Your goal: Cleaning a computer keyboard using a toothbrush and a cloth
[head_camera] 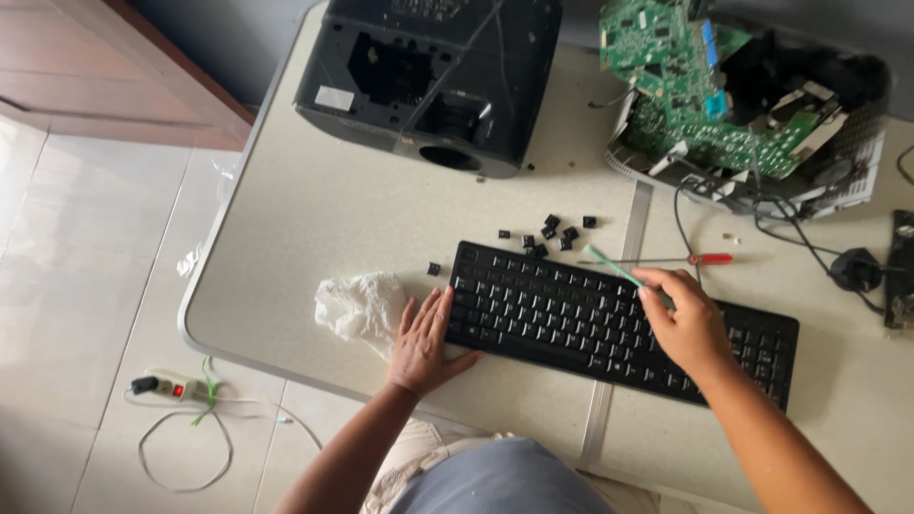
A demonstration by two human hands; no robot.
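My left hand (425, 335) lies flat, fingers spread, steadying the black keyboard (609, 319) | my right hand (687, 324) pinches a green brush (614, 266) over the keys | loose keycaps (552, 231) behind.

Bare table (324, 209) lies left of the keyboard (619, 324); loose keycaps (552, 233) and projector (428, 81) crowd behind.

One keyboard (619, 324), two hands.

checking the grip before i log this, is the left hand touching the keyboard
Touching. The head view shows the left hand flat on the table, fingers and thumb lying against the left end of the black keyboard, with no gap visible.
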